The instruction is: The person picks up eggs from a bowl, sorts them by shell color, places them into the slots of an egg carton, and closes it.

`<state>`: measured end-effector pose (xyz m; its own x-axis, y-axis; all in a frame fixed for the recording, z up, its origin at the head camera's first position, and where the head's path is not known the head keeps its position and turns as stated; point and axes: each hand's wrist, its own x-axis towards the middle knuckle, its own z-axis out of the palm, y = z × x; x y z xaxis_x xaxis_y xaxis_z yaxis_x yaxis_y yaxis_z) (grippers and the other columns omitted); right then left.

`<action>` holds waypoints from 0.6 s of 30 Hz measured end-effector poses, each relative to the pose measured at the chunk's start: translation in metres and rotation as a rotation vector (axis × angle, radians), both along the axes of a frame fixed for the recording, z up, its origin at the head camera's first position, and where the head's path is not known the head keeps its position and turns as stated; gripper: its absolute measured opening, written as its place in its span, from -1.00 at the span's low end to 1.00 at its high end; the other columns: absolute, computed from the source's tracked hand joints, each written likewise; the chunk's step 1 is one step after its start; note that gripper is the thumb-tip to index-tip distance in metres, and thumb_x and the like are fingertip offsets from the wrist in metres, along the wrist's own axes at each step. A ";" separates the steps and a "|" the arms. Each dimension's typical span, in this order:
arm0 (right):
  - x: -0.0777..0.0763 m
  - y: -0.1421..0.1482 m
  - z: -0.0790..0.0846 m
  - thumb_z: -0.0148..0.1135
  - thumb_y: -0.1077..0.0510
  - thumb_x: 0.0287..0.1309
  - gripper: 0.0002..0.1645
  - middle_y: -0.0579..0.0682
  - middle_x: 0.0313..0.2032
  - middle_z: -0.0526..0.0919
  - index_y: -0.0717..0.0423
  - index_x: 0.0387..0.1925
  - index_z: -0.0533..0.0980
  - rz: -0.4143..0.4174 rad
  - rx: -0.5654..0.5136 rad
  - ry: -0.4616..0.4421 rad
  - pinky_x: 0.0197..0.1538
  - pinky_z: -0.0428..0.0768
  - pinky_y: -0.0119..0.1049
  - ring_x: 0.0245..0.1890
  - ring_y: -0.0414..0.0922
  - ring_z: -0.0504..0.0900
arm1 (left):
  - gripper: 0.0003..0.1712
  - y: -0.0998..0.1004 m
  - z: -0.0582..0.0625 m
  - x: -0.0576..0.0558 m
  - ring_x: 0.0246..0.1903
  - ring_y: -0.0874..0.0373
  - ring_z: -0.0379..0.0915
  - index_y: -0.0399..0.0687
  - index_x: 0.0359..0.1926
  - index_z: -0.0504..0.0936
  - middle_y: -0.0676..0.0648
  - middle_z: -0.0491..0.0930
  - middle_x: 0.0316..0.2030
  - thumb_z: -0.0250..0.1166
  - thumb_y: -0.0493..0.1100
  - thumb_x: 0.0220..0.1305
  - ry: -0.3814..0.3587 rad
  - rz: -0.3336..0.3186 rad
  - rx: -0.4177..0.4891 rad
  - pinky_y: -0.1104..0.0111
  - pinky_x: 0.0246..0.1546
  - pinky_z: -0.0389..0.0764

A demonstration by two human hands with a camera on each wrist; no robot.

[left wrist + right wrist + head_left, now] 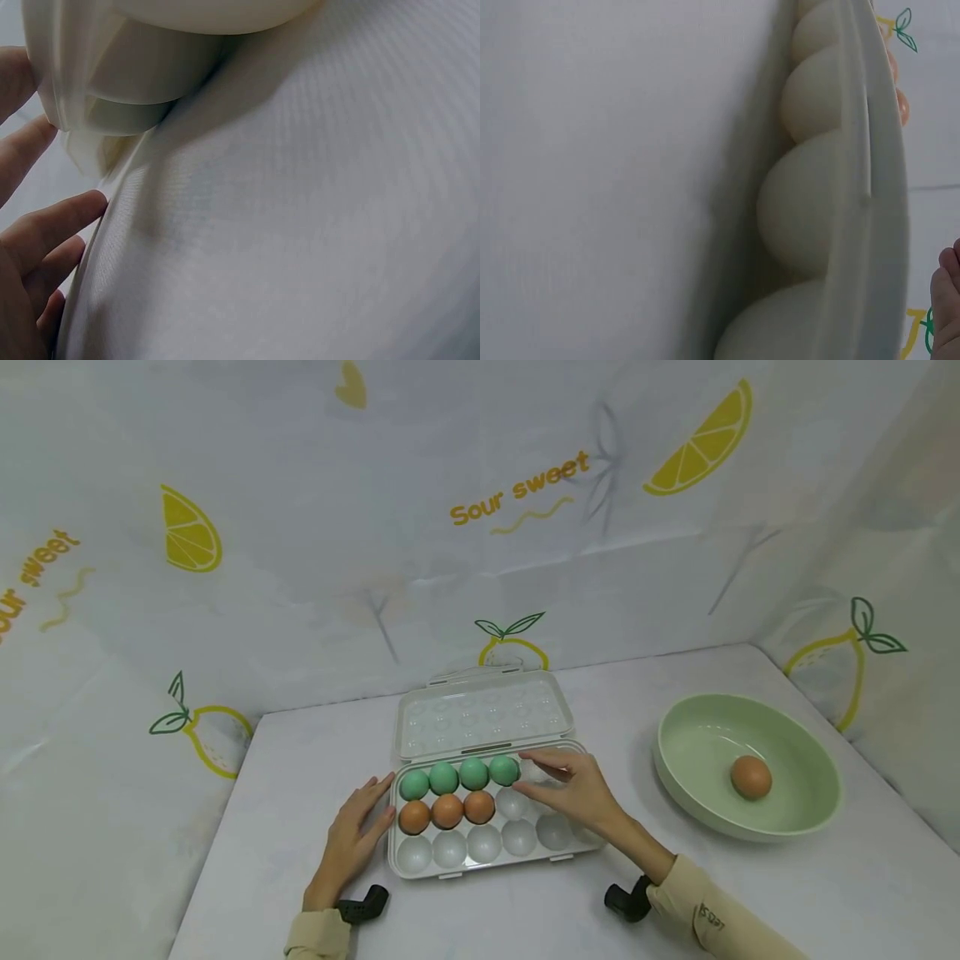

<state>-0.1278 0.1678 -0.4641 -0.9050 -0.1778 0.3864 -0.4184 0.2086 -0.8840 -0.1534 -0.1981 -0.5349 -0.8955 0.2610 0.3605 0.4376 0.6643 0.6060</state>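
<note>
A white egg tray (483, 862) lies on the table with its clear-lidded cover (483, 714) folded back. Several green eggs (443, 778) fill part of the back row, and three brown eggs (447, 811) sit in the middle row. My left hand (352, 833) rests against the tray's left end, its fingers spread and fairly straight, touching the rim. My right hand (573, 787) reaches over the tray's right side. Its thumb and forefinger stand apart at the right edge of the rightmost green egg (504, 770), which sits in its cup. Whether they touch it is unclear.
At the right stands a wide pale green bowl (697, 793) with one brown egg (751, 777) inside. White cloth printed with lemons (513, 653) hangs behind and beside the table (315, 752). Black wrist devices (628, 899) sit near both sleeves.
</note>
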 end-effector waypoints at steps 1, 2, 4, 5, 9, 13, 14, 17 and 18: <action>0.000 0.004 0.000 0.54 0.38 -0.01 -0.46 0.39 0.04 0.71 0.48 0.06 0.62 -0.013 0.001 0.003 0.20 0.69 -0.23 0.11 -0.42 0.66 | -0.40 0.000 0.000 0.000 0.38 -0.34 0.38 0.04 0.41 0.50 -0.22 0.55 0.34 0.29 -0.14 0.35 0.001 0.000 -0.002 -0.30 0.42 0.29; 0.000 0.007 0.001 0.54 0.39 -0.01 -0.46 0.40 0.04 0.71 0.48 0.05 0.62 -0.024 -0.003 -0.001 0.20 0.68 -0.27 0.10 -0.46 0.65 | -0.40 0.000 0.000 0.000 0.38 -0.34 0.38 0.04 0.41 0.50 -0.22 0.55 0.34 0.29 -0.14 0.35 0.001 0.001 -0.003 -0.30 0.42 0.29; 0.001 0.015 0.001 0.54 0.40 -0.02 -0.47 0.41 0.03 0.71 0.49 0.05 0.62 -0.049 -0.004 0.002 0.20 0.68 -0.32 0.09 -0.51 0.63 | -0.39 0.000 0.000 0.000 0.39 -0.34 0.38 0.03 0.42 0.50 -0.22 0.55 0.34 0.29 -0.14 0.36 0.000 0.000 -0.006 -0.30 0.42 0.28; 0.001 0.018 0.001 0.54 0.39 -0.01 -0.46 0.41 0.03 0.71 0.48 0.05 0.62 -0.062 0.003 0.002 0.20 0.68 -0.34 0.08 -0.53 0.62 | -0.39 0.000 0.000 0.001 0.39 -0.34 0.38 0.03 0.42 0.49 -0.22 0.54 0.34 0.28 -0.14 0.36 -0.001 0.001 -0.008 -0.30 0.42 0.28; 0.004 0.031 0.003 0.54 0.38 -0.02 -0.48 0.38 0.02 0.72 0.44 0.05 0.64 -0.115 0.036 0.011 0.18 0.68 -0.41 0.07 -0.50 0.64 | -0.39 0.000 0.000 0.002 0.39 -0.34 0.38 0.03 0.42 0.49 -0.22 0.54 0.35 0.28 -0.14 0.36 -0.004 0.008 -0.015 -0.29 0.42 0.27; 0.007 0.044 0.005 0.54 0.39 -0.02 -0.48 0.39 0.02 0.72 0.42 0.05 0.65 -0.160 0.050 0.022 0.16 0.64 -0.56 0.07 -0.52 0.63 | -0.40 0.000 0.001 0.003 0.38 -0.35 0.38 0.02 0.42 0.49 -0.23 0.55 0.34 0.28 -0.15 0.36 0.005 0.007 -0.014 -0.31 0.41 0.27; 0.007 0.047 0.006 0.53 0.39 -0.01 -0.48 0.40 0.03 0.71 0.41 0.05 0.65 -0.168 0.051 0.019 0.17 0.62 -0.59 0.08 -0.54 0.62 | -0.40 0.000 0.001 0.003 0.37 -0.35 0.38 0.02 0.42 0.49 -0.23 0.55 0.33 0.28 -0.15 0.36 0.006 0.007 -0.013 -0.30 0.41 0.27; 0.009 0.060 0.008 0.51 0.41 0.01 -0.49 0.44 0.05 0.68 0.42 0.06 0.64 -0.193 0.046 0.020 0.18 0.59 -0.63 0.09 -0.61 0.57 | -0.40 0.001 0.001 0.003 0.37 -0.35 0.39 0.02 0.41 0.50 -0.24 0.56 0.33 0.28 -0.15 0.36 0.009 0.007 -0.012 -0.30 0.41 0.27; 0.010 0.065 0.009 0.51 0.43 0.00 -0.49 0.44 0.05 0.68 0.44 0.06 0.63 -0.204 0.039 0.025 0.18 0.59 -0.62 0.09 -0.60 0.58 | -0.40 0.001 0.001 0.003 0.37 -0.35 0.39 0.03 0.41 0.50 -0.24 0.56 0.33 0.28 -0.15 0.36 0.009 0.006 -0.011 -0.29 0.41 0.27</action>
<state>-0.1177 0.2325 -0.4549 -0.9139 -0.0072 0.4060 -0.3860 0.3254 -0.8632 -0.1507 -0.1972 -0.5340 -0.8938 0.2598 0.3656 0.4390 0.6731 0.5952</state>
